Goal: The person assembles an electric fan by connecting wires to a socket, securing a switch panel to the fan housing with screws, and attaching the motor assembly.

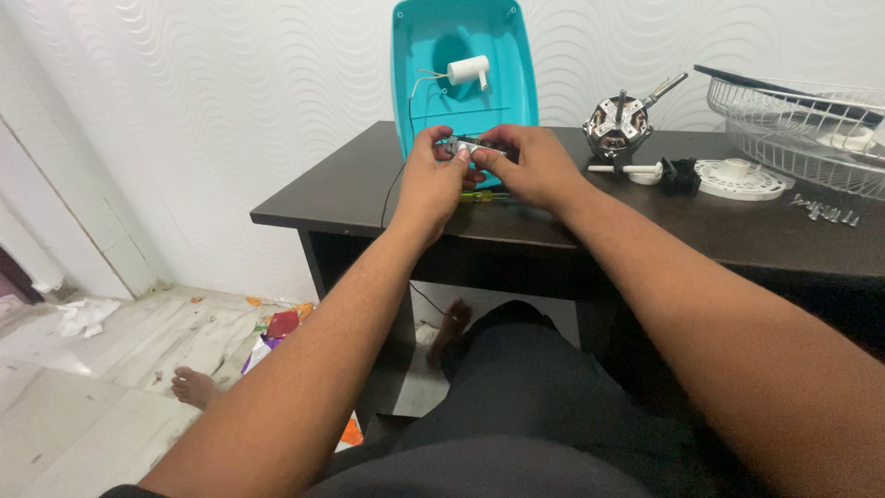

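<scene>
A dark bench (369, 189) is seen; right of the hands (489, 171), a motor (616, 129), white disc (737, 178) and screws (825, 212) are laid.

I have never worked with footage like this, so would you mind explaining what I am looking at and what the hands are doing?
There is one picture, from a camera worn on a person's head, looking down at their own arms and lap. The left hand and the right hand together hold a small grey part above a dark table. Behind it a turquoise plastic housing stands upright with a white cylinder inside. To the right lie a motor, a white round disc, a wire fan guard and some loose screws. A screwdriver lies under the hands.
</scene>
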